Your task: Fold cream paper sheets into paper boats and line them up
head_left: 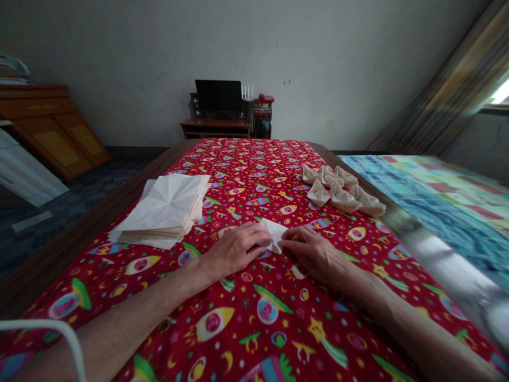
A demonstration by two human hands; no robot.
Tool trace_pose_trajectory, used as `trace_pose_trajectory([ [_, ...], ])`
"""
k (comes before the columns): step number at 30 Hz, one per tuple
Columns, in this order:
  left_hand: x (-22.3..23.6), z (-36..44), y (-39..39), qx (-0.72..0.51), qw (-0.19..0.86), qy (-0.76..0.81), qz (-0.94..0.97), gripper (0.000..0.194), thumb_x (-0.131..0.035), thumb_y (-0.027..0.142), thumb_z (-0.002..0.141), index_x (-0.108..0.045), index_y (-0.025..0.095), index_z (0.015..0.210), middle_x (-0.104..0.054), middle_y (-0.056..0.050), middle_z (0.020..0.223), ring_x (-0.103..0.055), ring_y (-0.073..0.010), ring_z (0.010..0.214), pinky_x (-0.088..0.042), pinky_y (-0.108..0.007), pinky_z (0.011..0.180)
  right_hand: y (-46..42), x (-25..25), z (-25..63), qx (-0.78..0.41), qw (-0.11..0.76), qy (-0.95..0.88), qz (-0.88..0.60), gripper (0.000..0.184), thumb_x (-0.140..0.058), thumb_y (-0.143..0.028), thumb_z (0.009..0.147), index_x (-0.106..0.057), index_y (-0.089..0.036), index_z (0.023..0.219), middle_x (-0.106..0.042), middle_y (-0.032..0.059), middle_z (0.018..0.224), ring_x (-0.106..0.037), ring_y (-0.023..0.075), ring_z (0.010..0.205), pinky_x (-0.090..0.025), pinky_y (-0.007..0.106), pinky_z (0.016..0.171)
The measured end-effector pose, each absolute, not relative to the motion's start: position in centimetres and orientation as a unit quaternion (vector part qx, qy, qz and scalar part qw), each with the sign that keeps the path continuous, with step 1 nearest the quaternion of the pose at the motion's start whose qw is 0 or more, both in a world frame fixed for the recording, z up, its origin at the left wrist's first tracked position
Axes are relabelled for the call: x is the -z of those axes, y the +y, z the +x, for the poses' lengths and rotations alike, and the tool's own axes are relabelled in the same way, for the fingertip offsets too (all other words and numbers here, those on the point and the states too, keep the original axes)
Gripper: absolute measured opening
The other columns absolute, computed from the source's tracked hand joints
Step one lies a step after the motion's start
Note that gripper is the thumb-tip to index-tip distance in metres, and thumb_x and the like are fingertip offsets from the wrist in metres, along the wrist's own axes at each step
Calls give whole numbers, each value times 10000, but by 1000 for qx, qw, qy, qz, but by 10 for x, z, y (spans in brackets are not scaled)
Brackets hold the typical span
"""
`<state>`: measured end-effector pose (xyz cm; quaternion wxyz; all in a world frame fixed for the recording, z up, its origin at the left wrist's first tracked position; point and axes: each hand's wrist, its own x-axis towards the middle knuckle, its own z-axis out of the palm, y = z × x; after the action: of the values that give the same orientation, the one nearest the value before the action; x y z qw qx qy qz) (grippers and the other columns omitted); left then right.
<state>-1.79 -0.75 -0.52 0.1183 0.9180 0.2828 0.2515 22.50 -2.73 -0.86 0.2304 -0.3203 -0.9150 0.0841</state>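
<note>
A small folded piece of white paper (275,234) lies on the red patterned tablecloth (254,318) in the middle of the table. My left hand (234,249) rests on its left side, fingers curled and pressing it down. My right hand (312,252) presses its right edge with pinched fingers. Both forearms lie flat on the cloth.
A stack of creased white paper sheets (165,209) sits at the left. Several folded beige paper boats (342,192) lie at the right near the table edge. Beyond the table stand a low desk with a monitor (218,95), a wooden cabinet (51,127) and a bed (437,196).
</note>
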Motion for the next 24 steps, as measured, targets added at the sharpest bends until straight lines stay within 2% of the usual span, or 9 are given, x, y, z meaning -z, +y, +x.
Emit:
trace_pose_trajectory([
  [3, 5, -15, -5, -257, 125, 294, 912, 204, -582, 184, 855, -570, 189, 1058, -605, -37, 1062, -535, -179, 1040, -439, -313, 918, -27, 10, 224, -95, 247, -909, -321, 394, -498, -79, 831, -581, -240, 1180, -560, 79, 1067, -533, 174, 912, -477, 293, 777],
  [6, 7, -10, 4, -278, 157, 293, 901, 109, -590, 206, 850, -611, 182, 954, -600, -38, 1030, -551, -173, 1001, -446, -293, 891, -27, 9, 223, -93, 250, -909, -320, 351, -498, -74, 829, -601, -223, 1129, -562, 78, 1034, -525, 172, 885, -471, 285, 750],
  [9, 9, -4, 14, -286, 186, 307, 888, 47, -617, 172, 819, -630, 181, 864, -585, -27, 995, -570, -158, 935, -454, -268, 843, -27, 8, 221, -87, 246, -910, -323, 344, -491, -74, 837, -610, -231, 1119, -560, 74, 1018, -518, 168, 869, -464, 283, 740],
  [14, 6, -1, 18, -278, 227, 303, 883, 74, -638, 101, 773, -627, 171, 795, -569, -19, 957, -572, -145, 872, -455, -251, 797, -26, 9, 222, -69, 240, -912, -327, 363, -478, -92, 858, -613, -258, 1151, -559, 75, 1052, -514, 170, 902, -459, 301, 780],
  [19, 2, -5, 16, -312, 279, 294, 859, 74, -592, 78, 792, -605, 150, 779, -566, -30, 941, -572, -124, 825, -461, -222, 746, -28, 8, 220, -13, 178, -921, -347, 448, -516, -100, 830, -571, -302, 1226, -539, 78, 1057, -501, 185, 902, -458, 308, 746],
  [22, 2, -6, 15, -316, 278, 291, 859, 53, -592, 100, 798, -599, 150, 784, -575, -37, 947, -574, -132, 846, -464, -230, 756, -28, 6, 219, 7, 145, -925, -350, 534, -557, -114, 804, -517, -353, 1280, -530, 74, 1074, -494, 194, 902, -455, 313, 728],
  [24, 3, -5, 15, -312, 274, 289, 863, 41, -587, 115, 805, -595, 154, 794, -574, -38, 966, -574, -125, 820, -470, -233, 743, -28, 6, 219, 3, 146, -926, -348, 522, -551, -113, 803, -531, -352, 1267, -532, 79, 1081, -500, 201, 909, -457, 324, 733],
])
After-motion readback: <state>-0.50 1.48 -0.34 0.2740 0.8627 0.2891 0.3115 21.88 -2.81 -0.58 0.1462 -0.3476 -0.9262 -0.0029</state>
